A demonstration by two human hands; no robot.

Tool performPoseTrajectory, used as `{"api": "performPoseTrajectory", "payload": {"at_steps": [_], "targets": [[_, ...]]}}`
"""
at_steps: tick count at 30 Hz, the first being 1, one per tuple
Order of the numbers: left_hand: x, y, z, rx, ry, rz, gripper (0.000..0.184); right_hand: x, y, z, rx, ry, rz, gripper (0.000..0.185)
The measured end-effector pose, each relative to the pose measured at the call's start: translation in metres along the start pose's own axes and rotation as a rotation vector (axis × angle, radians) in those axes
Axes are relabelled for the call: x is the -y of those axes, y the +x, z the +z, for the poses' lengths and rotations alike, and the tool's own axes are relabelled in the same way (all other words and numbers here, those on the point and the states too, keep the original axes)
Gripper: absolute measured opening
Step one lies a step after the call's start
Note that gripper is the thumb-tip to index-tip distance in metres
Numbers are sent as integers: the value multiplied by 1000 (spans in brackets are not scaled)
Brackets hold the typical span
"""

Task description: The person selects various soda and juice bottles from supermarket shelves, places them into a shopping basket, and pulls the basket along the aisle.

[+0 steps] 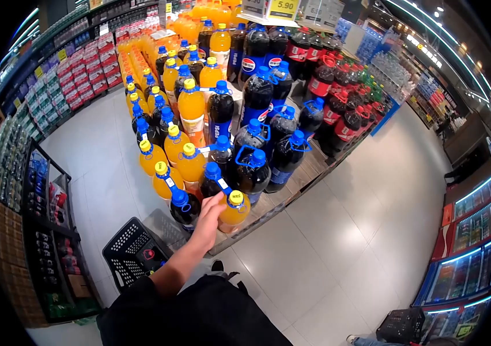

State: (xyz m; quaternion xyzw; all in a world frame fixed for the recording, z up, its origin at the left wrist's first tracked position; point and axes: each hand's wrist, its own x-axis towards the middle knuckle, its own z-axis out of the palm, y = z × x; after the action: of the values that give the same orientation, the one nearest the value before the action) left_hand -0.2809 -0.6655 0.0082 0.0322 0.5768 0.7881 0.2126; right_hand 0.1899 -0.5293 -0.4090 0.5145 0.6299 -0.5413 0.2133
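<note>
My left hand [206, 224] reaches up from the lower left to the front corner of a drinks display. Its fingers are curled against the upper left side of an orange drink bottle [234, 214] with a yellow cap. A blue strap [218, 178] with a white label links this bottle to a dark cola bottle [210, 183] behind it. Left of my wrist stands another blue-capped cola bottle [185, 210], partly hidden by the hand. Several orange drink and cola bottles crowd behind, many strapped in pairs. My right hand is out of view.
A black shopping basket [127, 245] sits at the lower left beside my arm. The wooden display base [263, 218] has an edge on the right. Lit drink coolers [467, 259] line the far right, and another basket [401, 326] is near a person's shoe [351, 339].
</note>
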Motion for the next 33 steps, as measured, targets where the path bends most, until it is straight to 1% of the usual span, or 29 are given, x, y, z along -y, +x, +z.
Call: {"api": "performPoseTrajectory", "payload": {"at_steps": [1, 3, 4, 5, 6, 7, 9, 10, 11, 12, 13, 14, 15, 16, 18, 19, 20, 21, 23, 25, 26, 28, 29, 31, 32, 33], "targets": [[2, 0, -5, 39, 33, 45, 44, 5, 18, -5, 23, -85, -31, 25], [-1, 7, -18, 125, 8, 8, 46, -17, 82, -14, 98, -332, -124, 26], [-1, 8, -21, 107, 2, 12, 46, -31, 118, -21, 154, -476, -208, 27], [0, 9, -21, 132, -78, -37, 47, -30, 140, -31, 209, -600, -339, 27], [0, 10, -19, 156, -158, -80, 49, 85, 73, -30, 312, -871, -121, 27], [-10, 4, -15, 159, -66, -97, 51, 77, 103, -27, 253, -841, -198, 30], [-10, 3, -12, 153, -143, -127, 53, 36, 182, -21, 136, -788, -356, 39], [-8, 3, -11, 130, -143, -117, 53, 104, 140, -38, 185, -823, -194, 44], [-5, 5, -10, 135, -265, -128, 51, 136, 124, -44, 198, -838, -208, 44], [-2, 5, -6, 142, -388, -137, 50, 160, 114, -46, 163, -712, -185, 46], [-7, -1, 5, 120, -386, -123, 50, 170, 116, -48, 129, -585, -163, 48], [-14, -9, 19, 31, -198, -34, 48, 177, 116, -49, 146, -601, -181, 48], [-20, -12, 29, -67, -6, 57, 46, 172, 125, -51, -8, -479, -275, 46], [-22, -9, 33, -77, 45, 66, 43, 169, 139, -53, -150, -352, -375, 43], [-19, 1, 33, -116, -68, 11, 35, 169, 149, -67, -219, -126, -459, 36], [-10, 8, 34, -142, -143, -15, 33, 170, 150, -80, -139, -3, -358, 31], [-17, 15, 40, -228, -207, -140, 33, 175, 154, -93, -68, 119, -247, 27], [-23, 17, 44, -257, -205, -116, 33, 177, 157, -109, 1, 108, -176, 27], [-29, 21, 58, -299, -294, -102, 34, 183, 168, -138, 108, 4, -133, 27], [-14, 29, 59, -241, -196, 13, 37, 186, 177, -166, 176, -89, -145, 26], [-10, 31, 62, -288, -220, -39, 35, 188, 183, -181, 205, -133, -156, 26], [-24, 25, 83, -401, -282, -166, 31, 193, 193, -209, 249, -201, -196, 25], [-21, 23, 85, -422, -295, -160, 29, 198, 200, -222, 270, -230, -218, 25], [-14, 11, 92, -400, -179, -103, 34, 208, 214, -244, 301, -264, -279, 25], [-10, 4, 95, -411, -177, -91, 34, 217, 220, -251, 320, -277, -306, 25], [-3, -5, 97, -397, -85, -79, 34, 225, 226, -256, 343, -288, -340, 24]]}}
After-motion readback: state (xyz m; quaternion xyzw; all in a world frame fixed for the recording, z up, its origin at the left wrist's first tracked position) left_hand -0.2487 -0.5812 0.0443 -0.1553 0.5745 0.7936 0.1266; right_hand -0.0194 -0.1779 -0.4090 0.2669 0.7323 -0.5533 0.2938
